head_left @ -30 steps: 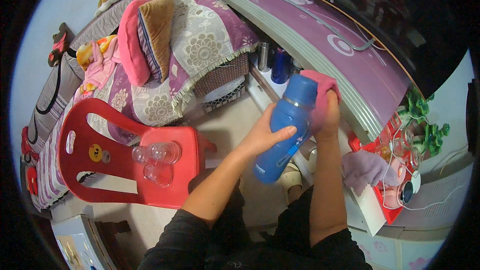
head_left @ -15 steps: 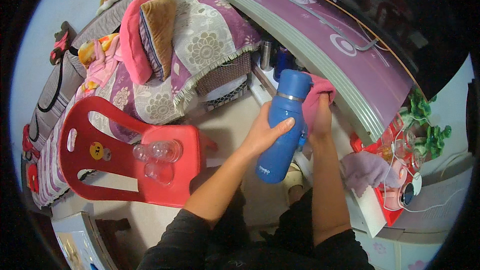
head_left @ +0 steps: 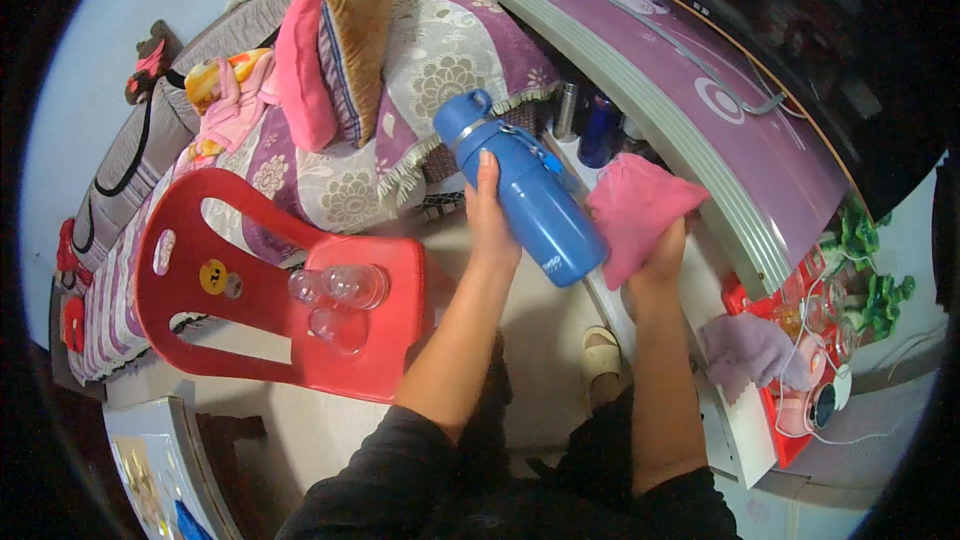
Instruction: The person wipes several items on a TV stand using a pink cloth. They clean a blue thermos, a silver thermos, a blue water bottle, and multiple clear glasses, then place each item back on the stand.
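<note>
In the head view, my left hand (head_left: 488, 210) grips a blue insulated bottle (head_left: 540, 215) around its body; the bottle is tilted, its lid and strap loop toward the upper left. My right hand (head_left: 660, 265) holds a bunched pink cloth (head_left: 640, 210) close beside the bottle's base, its fingers mostly hidden by the cloth. Beyond them, a steel flask (head_left: 566, 110) and a dark blue flask (head_left: 598, 130) stand on the white lower shelf of the purple cabinet (head_left: 690, 50).
A red plastic chair (head_left: 400, 315) holds clear cups (head_left: 350, 287). Behind it is a sofa (head_left: 290, 195) with cushions. On the right are a red tray (head_left: 785, 450) with glassware, a lilac towel (head_left: 740, 350) and green ornaments. A dark screen (head_left: 800, 20) tops the cabinet.
My left hand has lifted the bottle and tipped its lid leftward, exposing its lower part. The pink cloth in my right hand has come out from behind it, now apart at the right.
</note>
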`<state>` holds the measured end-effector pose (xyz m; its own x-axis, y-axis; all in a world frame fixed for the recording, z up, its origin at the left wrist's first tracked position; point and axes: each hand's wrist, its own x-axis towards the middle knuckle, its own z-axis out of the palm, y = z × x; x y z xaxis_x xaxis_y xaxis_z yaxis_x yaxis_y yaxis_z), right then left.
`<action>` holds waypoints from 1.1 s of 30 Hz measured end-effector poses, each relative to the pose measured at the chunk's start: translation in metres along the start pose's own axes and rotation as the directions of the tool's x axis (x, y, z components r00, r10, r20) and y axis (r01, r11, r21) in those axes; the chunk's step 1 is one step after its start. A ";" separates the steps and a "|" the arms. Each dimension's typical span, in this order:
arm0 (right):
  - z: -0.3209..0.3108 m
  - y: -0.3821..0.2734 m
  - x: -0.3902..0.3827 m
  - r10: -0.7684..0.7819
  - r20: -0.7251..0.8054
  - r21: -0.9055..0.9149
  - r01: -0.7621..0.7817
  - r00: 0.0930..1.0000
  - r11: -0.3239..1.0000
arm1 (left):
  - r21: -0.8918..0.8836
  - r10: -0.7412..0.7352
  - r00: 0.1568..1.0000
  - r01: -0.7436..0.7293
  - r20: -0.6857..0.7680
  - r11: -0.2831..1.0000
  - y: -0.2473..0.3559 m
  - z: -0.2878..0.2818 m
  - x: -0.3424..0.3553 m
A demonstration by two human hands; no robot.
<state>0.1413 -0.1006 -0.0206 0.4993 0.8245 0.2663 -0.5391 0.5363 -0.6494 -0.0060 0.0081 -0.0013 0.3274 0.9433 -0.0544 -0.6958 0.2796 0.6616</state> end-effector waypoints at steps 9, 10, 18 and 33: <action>0.056 0.030 -0.032 -0.126 0.311 -0.947 0.319 0.942 0.044 | 0.325 0.191 0.962 -0.119 -0.198 0.938 -0.012 0.001 -0.010; 0.057 0.029 -0.027 -0.109 0.314 -0.943 0.324 0.943 0.081 | 0.393 0.192 0.965 -0.109 -0.177 0.913 -0.013 0.003 -0.014; 0.044 0.028 -0.009 -0.183 0.115 -0.909 0.178 0.976 0.377 | 0.416 -0.014 0.999 -0.001 0.035 0.909 -0.026 0.009 -0.027; 0.006 0.023 -0.011 0.493 -0.277 -0.313 -0.562 0.825 0.765 | 0.018 -0.216 0.970 0.215 0.114 0.976 -0.001 0.001 -0.016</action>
<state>0.1192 -0.0959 -0.0345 0.3336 0.8945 -0.2976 -0.4812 -0.1099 -0.8697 -0.0100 -0.0069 -0.0008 0.5408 0.8339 -0.1101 -0.5975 0.4729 0.6476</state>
